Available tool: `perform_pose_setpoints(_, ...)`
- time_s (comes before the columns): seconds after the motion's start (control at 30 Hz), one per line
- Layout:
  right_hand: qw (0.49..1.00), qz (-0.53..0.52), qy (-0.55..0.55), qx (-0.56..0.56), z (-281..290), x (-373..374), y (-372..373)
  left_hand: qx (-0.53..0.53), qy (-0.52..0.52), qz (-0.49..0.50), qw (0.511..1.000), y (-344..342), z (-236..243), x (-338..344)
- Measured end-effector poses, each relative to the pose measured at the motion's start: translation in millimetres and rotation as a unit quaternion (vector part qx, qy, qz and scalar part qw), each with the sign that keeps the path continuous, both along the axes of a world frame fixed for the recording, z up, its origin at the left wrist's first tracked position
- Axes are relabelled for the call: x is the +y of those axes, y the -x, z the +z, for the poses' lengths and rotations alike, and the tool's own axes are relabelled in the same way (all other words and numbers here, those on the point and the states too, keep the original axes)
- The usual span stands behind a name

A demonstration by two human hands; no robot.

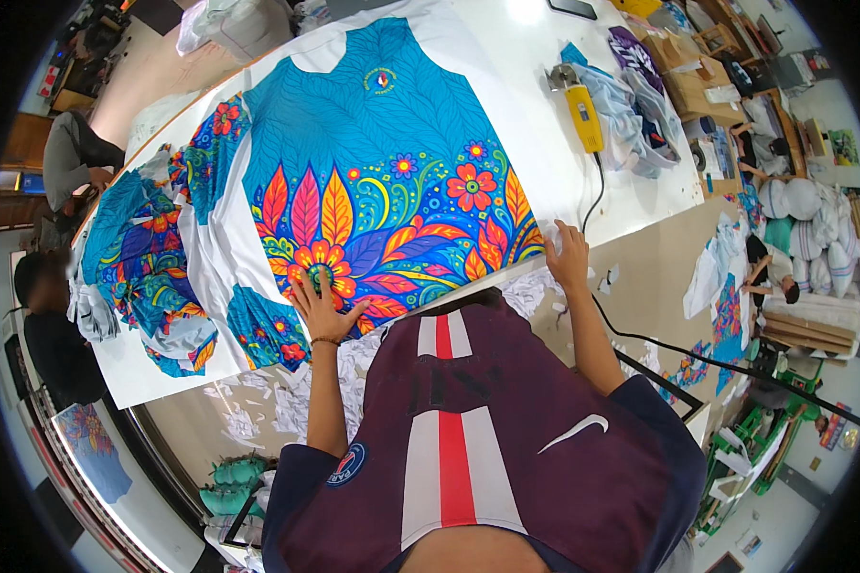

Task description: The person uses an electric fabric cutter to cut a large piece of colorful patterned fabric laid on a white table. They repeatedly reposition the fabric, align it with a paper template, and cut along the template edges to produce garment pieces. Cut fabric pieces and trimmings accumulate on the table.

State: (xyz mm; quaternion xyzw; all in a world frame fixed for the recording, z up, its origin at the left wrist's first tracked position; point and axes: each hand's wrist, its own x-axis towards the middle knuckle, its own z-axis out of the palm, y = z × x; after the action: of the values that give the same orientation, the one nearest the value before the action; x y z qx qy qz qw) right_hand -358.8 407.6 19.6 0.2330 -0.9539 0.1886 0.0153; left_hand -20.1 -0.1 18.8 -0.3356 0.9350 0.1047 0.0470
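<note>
A teal fabric panel (354, 124), cut like a sleeveless shirt body and printed with feathers and bright flowers, lies flat on a white table with white material around it. My left hand (321, 307) rests spread and open on its lower flowered part. At the panel's lower right corner, my right hand (568, 254) lies over the table edge, fingers loosely apart, touching the white margin; the thumb side is partly unclear. Left of the panel, matching printed fabric pieces (153, 258) are heaped and crumpled. A yellow corded electric cutter (583, 116) sits right of the panel.
White and purple cloth (631, 105) lies behind the cutter. Its black cord (698, 351) runs off the table edge to the right. White scraps (258, 401) litter the floor. A person in dark clothing (57, 334) is at the left; others are at the far right.
</note>
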Motion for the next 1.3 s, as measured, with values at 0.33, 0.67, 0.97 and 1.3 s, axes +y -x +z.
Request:
perform_pose_setpoints(0.33, 0.987, -0.098, 0.083, -0.092, 13, 36, 56, 0.15, -0.074, -0.059, 0.984, 25, 13, 22)
perform_pose_setpoints(0.67, 0.957, -0.009, -0.063, -0.283, 10, 2, 71, 0.294, 0.118, 0.233, 0.919, 21, -6, 51)
perform_pose_setpoints(0.97, 0.529, -0.011, 0.561, -0.637, 93, -48, 56, 0.139, -0.804, 0.226, 0.532, 80, 0, 145)
perform_pose_setpoints(1.3, 0.524, 0.097, 0.68, -0.503, 169, -46, 104, 0.747, -0.537, 0.296, 0.258, 84, 34, 16)
